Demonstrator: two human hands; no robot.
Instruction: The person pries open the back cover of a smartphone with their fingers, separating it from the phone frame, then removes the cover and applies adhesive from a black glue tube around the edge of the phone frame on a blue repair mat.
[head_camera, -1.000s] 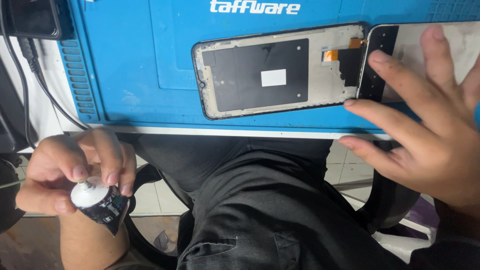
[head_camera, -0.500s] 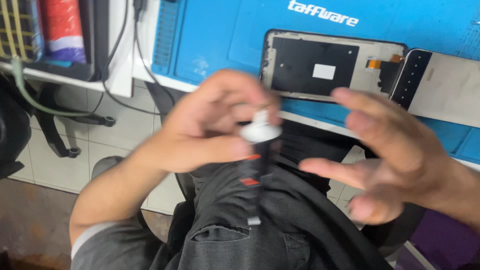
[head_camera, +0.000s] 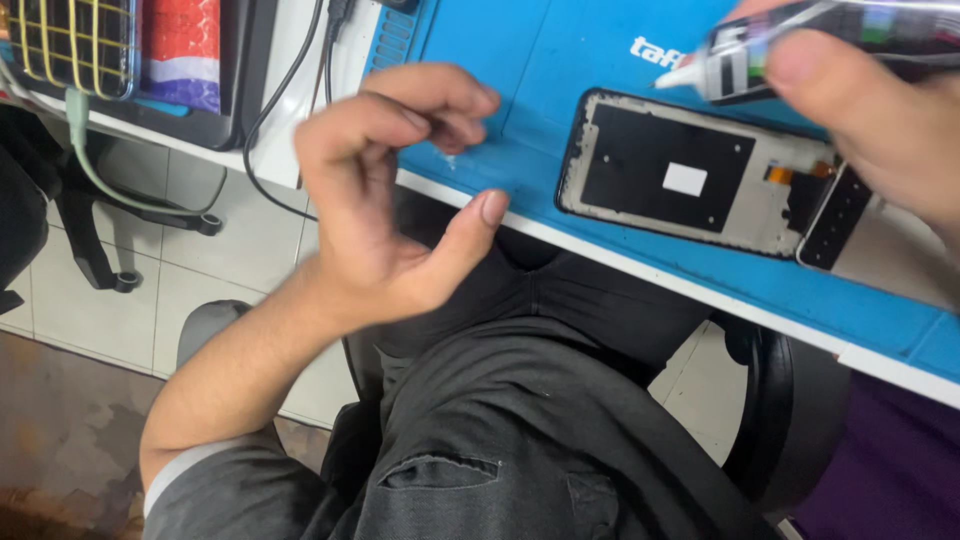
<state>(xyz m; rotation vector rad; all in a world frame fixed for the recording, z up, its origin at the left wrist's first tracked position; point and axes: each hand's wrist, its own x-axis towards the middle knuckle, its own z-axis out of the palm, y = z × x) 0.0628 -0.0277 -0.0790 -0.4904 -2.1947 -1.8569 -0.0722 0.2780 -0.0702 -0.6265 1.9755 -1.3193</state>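
Right hand (head_camera: 880, 110) is clamped around a glossy grey-and-white glue tube with a pointed white nozzle (head_camera: 745, 55) right above the rectangular black phone frame (head_camera: 690, 170) on the smooth blue rubber mat (head_camera: 520, 60), left hand (head_camera: 385, 190) loosely curled, holding nothing, over the white desk edge (head_camera: 640, 275) and tiled floor (head_camera: 200, 290).

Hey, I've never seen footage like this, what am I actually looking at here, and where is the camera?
No machine here: a seated person works bare-handed, and the camera sits on their head, looking down over their lap. The right hand holds a small glue tube, its white tip pointed toward an opened phone frame lying on a blue work mat. The left hand hovers at the mat's edge, fingers curled; whether it pinches anything is unclear. Black cables hang at left.
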